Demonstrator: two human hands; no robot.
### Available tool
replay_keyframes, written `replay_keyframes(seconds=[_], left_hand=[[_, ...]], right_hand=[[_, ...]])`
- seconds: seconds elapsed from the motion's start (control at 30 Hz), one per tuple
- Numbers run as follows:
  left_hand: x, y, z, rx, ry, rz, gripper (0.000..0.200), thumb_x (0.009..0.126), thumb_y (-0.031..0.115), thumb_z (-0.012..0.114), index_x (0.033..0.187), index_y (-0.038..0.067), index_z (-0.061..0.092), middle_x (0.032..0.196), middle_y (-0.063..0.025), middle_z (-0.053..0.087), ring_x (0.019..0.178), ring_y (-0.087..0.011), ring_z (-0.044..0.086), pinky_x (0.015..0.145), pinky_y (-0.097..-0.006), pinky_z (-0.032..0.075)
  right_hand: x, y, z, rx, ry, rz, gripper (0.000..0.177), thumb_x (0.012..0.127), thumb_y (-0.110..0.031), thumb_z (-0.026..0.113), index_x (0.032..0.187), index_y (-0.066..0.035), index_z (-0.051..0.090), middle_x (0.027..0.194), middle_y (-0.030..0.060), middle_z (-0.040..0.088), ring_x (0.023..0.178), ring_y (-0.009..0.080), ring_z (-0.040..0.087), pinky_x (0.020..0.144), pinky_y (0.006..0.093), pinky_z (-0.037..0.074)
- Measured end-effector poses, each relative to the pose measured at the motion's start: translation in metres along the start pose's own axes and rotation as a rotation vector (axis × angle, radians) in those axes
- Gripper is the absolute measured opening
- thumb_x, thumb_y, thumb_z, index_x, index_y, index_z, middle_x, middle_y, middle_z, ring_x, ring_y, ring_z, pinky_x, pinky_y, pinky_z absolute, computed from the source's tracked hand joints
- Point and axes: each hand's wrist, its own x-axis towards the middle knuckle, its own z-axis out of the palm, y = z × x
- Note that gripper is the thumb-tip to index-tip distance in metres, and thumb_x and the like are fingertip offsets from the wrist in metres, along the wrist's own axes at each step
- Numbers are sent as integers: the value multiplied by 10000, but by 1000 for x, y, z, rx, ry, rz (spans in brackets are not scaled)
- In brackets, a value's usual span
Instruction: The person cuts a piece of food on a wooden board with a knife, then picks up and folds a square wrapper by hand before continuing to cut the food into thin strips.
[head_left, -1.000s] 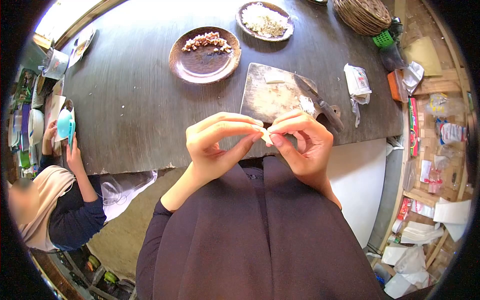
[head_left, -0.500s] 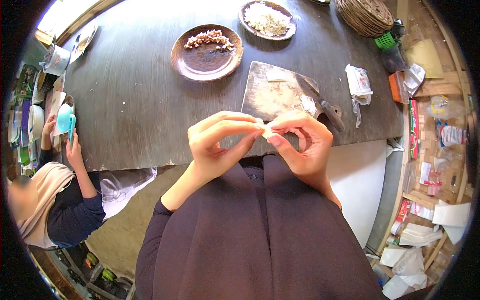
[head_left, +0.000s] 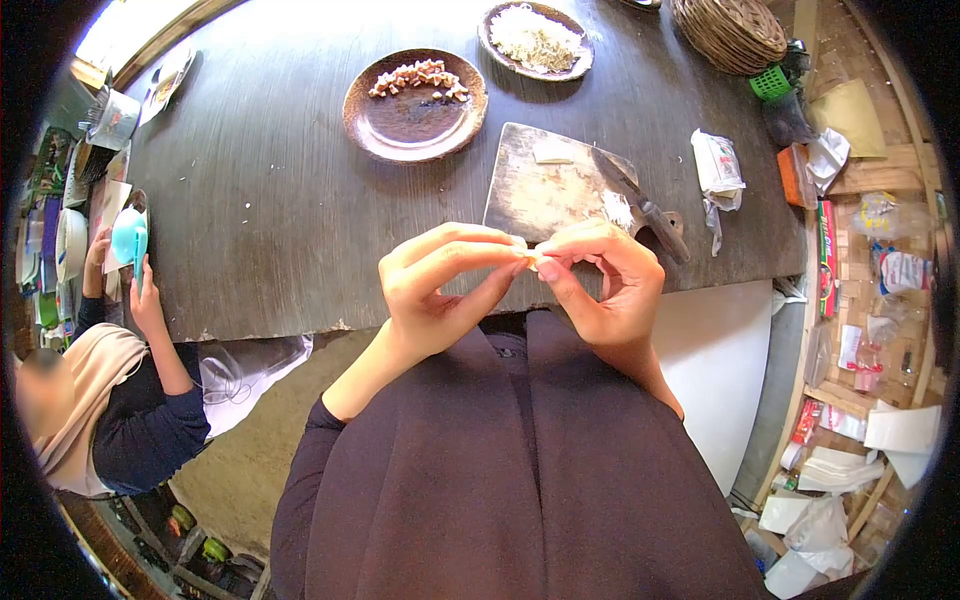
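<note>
Just above my lap, at the table's near edge, my left hand (head_left: 445, 285) and my right hand (head_left: 605, 285) meet fingertip to fingertip. Both are closed in a pinch on a small pale yellowish piece (head_left: 531, 259), mostly covered by the fingers; its kind is too small to tell. Beyond them lies a wooden cutting board (head_left: 530, 195) with a flat pale block (head_left: 553, 151) and a little heap of white shreds (head_left: 616, 209). A dark-handled knife (head_left: 648, 208) rests across the board's right side.
Farther back, a brown plate (head_left: 415, 135) holds chopped reddish-brown pieces, and another plate (head_left: 585, 65) holds white shreds. A white plastic packet (head_left: 716, 165) lies right of the board. Stacked wicker items (head_left: 730, 35) stand far right. At left another person holds a turquoise object (head_left: 130, 237).
My fingertips have drawn slightly closer, and less of the pale piece shows between them. At left, the other person's turquoise object has shifted a little.
</note>
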Motion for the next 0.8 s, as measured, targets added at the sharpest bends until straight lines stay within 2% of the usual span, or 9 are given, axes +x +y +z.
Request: replay_keyframes(seconds=[0.47, 0.57, 0.63, 0.8], left_hand=[[2, 0, -1, 32, -8, 5, 225, 746, -34, 846, 952, 21, 772, 925, -126, 763, 828, -232, 750, 714, -308, 581], [1, -2, 4, -42, 9, -39, 226, 754, -36, 849, 958, 13, 768, 925, -110, 770, 841, -201, 749, 742, -298, 577], [0, 0, 8, -235, 18, -319, 210, 769, -36, 850, 956, 0, 762, 923, -92, 776, 857, -165, 743, 772, -282, 567], [-4, -5, 11, -203, 26, -344, 174, 793, -33, 841, 943, -8, 757, 923, -83, 779, 859, -132, 734, 782, -267, 558]], right_hand=[[5, -6, -1, -124, 21, -39, 98, 852, 75, 741, 929, 22, 715, 911, 95, 744, 864, 143, 687, 811, 271, 530], [5, 1, -1, -116, 22, -55, 98, 858, 77, 736, 937, 24, 715, 913, 95, 745, 847, 139, 688, 794, 267, 531], [5, 5, -1, -92, 7, -54, 90, 871, 77, 729, 945, 30, 713, 920, 101, 744, 827, 137, 691, 773, 265, 536], [1, 14, -2, -64, 22, 11, 80, 897, 67, 717, 967, 34, 699, 925, 105, 731, 823, 132, 690, 762, 258, 541]])
